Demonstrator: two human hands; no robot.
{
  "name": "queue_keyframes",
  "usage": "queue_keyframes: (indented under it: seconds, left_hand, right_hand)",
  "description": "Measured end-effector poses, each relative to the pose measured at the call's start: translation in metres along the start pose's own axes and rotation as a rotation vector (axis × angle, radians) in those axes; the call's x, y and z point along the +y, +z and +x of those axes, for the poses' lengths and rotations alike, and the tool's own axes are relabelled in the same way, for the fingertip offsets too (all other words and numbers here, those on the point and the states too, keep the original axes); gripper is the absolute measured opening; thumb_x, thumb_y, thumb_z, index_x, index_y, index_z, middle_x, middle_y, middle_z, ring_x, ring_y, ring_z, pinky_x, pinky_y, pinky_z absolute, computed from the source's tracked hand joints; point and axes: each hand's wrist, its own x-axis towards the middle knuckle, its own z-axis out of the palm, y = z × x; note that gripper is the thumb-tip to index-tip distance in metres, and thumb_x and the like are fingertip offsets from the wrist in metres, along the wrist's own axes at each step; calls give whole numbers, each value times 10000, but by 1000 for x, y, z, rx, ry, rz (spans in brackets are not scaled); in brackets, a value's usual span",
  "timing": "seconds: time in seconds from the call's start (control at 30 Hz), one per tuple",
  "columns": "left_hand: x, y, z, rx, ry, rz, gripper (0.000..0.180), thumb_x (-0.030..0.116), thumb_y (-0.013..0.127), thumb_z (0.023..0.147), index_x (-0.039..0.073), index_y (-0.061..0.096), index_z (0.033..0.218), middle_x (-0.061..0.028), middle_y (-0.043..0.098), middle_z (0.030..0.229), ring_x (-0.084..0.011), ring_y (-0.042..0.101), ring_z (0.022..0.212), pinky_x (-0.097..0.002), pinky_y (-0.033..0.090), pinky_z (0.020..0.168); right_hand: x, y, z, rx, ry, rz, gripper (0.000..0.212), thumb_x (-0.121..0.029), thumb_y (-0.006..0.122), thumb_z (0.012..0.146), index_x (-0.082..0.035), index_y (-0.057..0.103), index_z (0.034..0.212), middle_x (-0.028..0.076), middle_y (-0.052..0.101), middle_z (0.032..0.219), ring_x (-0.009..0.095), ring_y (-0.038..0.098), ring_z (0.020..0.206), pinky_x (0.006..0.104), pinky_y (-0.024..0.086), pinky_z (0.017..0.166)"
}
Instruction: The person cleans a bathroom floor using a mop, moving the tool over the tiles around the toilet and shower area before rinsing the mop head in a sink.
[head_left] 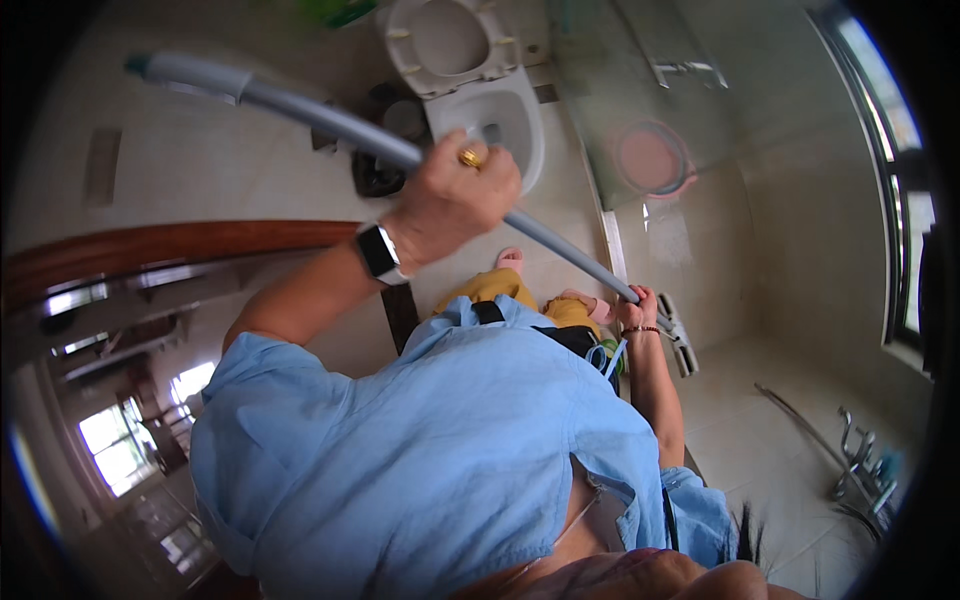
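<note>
A long grey mop pole runs slantwise in front of me, from the upper left down to the right. My left hand, with a watch at the wrist and a gold ring, is closed round the pole partway along, in front of the toilet. Farther down, near the lower end, the fingers of my right hand wrap the same pole. Beside that hand is the mop's pale flat head, partly hidden and seen nearly edge-on; whether it touches the floor I cannot tell.
Ahead stands a white toilet with its lid raised, dark objects beside it. To the right, a pink basin sits past a glass panel. A shower tap is at the lower right; a brown wooden frame edges the left.
</note>
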Motion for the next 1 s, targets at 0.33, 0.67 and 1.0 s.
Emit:
queue_keyframes:
  seconds: [0.33,0.67,1.0]
  left_hand:
    - [-170,-95,-102,298,-507,691,269,315,729,765,241,688,1020,59,597,1034,-126,561,1066,-384,193,1064]
    - [-122,-188,-192,22,-792,1071,314,458,734,731,252,703,966,45,606,989,-154,571,1016,-453,123,1068]
    - [-93,-248,-289,-387,-1015,1318,240,504,654,770,298,707,881,89,643,1026,-122,524,1111,-499,92,1102]
  right_hand:
    - [187,122,-27,-94,362,-751,201,-47,443,890,-64,489,696,13,513,614,154,524,592,246,525,611]
    - [323,124,-40,143,698,-1213,160,-98,507,880,-32,557,743,53,607,629,195,614,532,311,585,507]
    - [459,83,-79,-39,978,-1811,220,-142,522,888,-41,513,693,70,588,636,201,637,600,347,604,644]
